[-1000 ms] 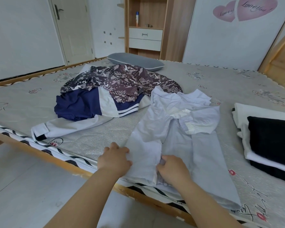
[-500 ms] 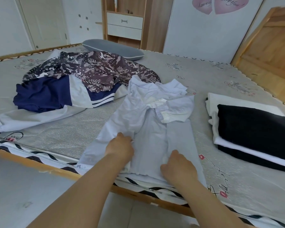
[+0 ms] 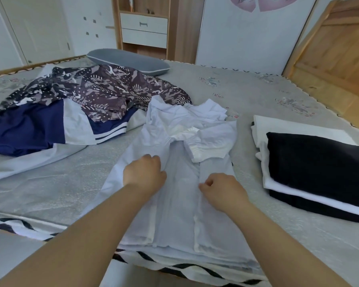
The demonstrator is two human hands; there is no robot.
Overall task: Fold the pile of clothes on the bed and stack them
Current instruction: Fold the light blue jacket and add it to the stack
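A pale blue shirt (image 3: 174, 208) lies lengthwise on the bed (image 3: 257, 94) in front of me, hem at the near edge, collar and sleeves rumpled at the far end. My left hand (image 3: 143, 175) has its fingers curled into the shirt's left front panel. My right hand (image 3: 222, 189) pinches the edge of the right front panel near the middle. To the left sits the unfolded pile: a patterned brown-and-white garment (image 3: 112, 90) on top of a navy and white one (image 3: 29, 129). A folded stack of white and black clothes (image 3: 319, 162) rests at the right.
A grey pillow (image 3: 129, 61) lies at the far side of the bed. A wooden headboard (image 3: 340, 48) rises at the right. A wooden cabinet with white drawers (image 3: 143, 27) stands against the far wall, with a door (image 3: 39, 27) at the left.
Both hands have moved from the shirt's hem up to its middle, now holding the two front panels. My view has swung to the right.
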